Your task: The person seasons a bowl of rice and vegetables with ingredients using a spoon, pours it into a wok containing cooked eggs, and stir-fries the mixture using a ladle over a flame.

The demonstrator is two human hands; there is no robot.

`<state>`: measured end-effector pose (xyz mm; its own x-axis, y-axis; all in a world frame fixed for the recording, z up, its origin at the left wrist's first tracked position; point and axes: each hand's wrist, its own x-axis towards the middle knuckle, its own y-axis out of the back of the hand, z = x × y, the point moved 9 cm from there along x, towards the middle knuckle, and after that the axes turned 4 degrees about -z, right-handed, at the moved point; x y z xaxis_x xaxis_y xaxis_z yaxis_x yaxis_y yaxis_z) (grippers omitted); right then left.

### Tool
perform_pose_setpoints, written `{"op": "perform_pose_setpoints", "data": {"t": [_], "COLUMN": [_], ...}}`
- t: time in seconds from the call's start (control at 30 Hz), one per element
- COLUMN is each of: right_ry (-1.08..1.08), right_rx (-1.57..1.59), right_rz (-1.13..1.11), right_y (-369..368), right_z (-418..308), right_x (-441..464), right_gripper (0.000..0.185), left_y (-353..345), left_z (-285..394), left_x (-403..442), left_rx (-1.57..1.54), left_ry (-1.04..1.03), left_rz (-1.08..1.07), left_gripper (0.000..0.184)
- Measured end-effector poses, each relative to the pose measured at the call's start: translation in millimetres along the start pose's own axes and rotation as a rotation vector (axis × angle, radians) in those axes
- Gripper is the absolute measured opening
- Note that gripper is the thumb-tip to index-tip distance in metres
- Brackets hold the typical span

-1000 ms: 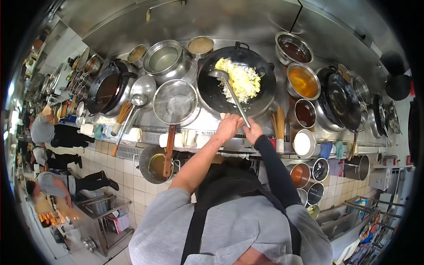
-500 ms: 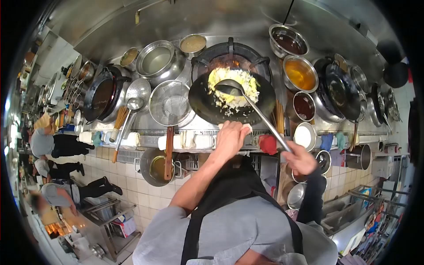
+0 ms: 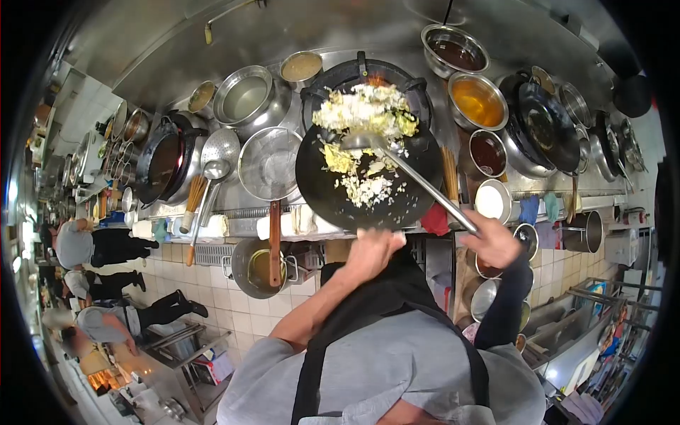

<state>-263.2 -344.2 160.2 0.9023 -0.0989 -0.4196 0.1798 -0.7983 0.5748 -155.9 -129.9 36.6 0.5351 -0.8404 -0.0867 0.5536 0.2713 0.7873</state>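
My left hand [image 3: 371, 256] is closed on the near edge of a black wok [image 3: 333, 202], with a bit of pale cloth in the grip. Fried rice with yellow egg [image 3: 368, 113] is spread over the far side of the wok, partly in the air, and looser grains lie nearer me. My right hand [image 3: 496, 242] is wrapped around the handle of a long steel ladle [image 3: 432, 188]. The ladle's bowl sits among the rice, its back facing up. Beneath the wok's far side is a burner ring [image 3: 418, 88], where a little orange flame shows.
Left of the wok are a wire strainer [image 3: 270, 159], a perforated skimmer [image 3: 221, 147], a bamboo brush [image 3: 193, 202] and a pot of cloudy liquid [image 3: 244, 99]. To the right stand bowls of amber oil [image 3: 476, 103] and dark sauce [image 3: 488, 154]. Several people stand far left.
The wok has come toward me and its near edge is lower, along with my left hand. The rice has spread out toward the far side. My right hand has shifted slightly right with the ladle.
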Motion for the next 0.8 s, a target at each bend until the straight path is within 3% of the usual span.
{"op": "perform_pose_setpoints", "data": {"t": [0.07, 0.13, 0.27, 0.4, 0.43, 0.47, 0.53, 0.6, 0.7, 0.73, 0.77, 0.8], "right_ry": [-0.259, -0.141, 0.165, -0.214, 0.18, 0.175, -0.119, -0.258, 0.008, 0.164, 0.146, 0.029], "right_rx": [0.149, 0.109, -0.146, 0.183, 0.02, 0.032, 0.186, 0.288, 0.01, -0.23, -0.116, 0.194], "right_rz": [-0.143, -0.109, 0.181, 0.117, 0.281, 0.274, 0.161, 0.129, 0.47, 0.746, 0.775, 0.655], "right_y": [15.6, 15.7, -11.8, -18.4, -4.8, -0.6, 10.7, 24.8, 25.8, 5.7, -16.6, -49.8], "right_z": [-1.4, 20.3, 60.8, 38.1, 28.6, 33.4, 50.3, 56.9, 73.0, 107.3, 117.5, 118.0], "right_x": [-32.0, -15.6, 74.9, 32.3, 25.3, 8.4, -14.9, -9.9, 72.4, 117.1, 157.1, 189.7], "right_gripper": [0.052, 0.049, 0.046, 0.048, 0.048, 0.048, 0.049, 0.049, 0.041, 0.043, 0.04, 0.037], "left_y": [66.3, 85.0, -25.1, -47.0, -26.6, -3.4, 33.9, 35.2, 19.1, 14.9, 8.6, 6.8], "left_z": [10.5, -2.2, -59.4, -59.0, -48.7, -40.9, -34.7, -51.2, -74.7, -80.3, -89.3, -92.8], "left_x": [33.9, 68.8, 78.7, 33.2, 32.0, 39.7, 69.8, 100.7, 127.2, 132.3, 136.6, 137.0], "left_rx": [-0.058, -0.084, -0.004, -0.013, -0.005, 0.007, 0.015, -0.007, 0.004, 0.005, -0.015, -0.011], "left_ry": [-0.055, -0.063, 0.023, -0.09, -0.084, -0.081, -0.066, -0.087, -0.058, -0.047, -0.04, -0.051], "left_rz": [0.113, 0.198, 0.194, 0.034, 0.056, 0.08, 0.12, 0.186, 0.13, 0.104, 0.105, 0.135], "left_gripper": [0.039, 0.039, 0.039, 0.037, 0.034, 0.033, 0.031, 0.033, 0.036, 0.036, 0.037, 0.037]}}
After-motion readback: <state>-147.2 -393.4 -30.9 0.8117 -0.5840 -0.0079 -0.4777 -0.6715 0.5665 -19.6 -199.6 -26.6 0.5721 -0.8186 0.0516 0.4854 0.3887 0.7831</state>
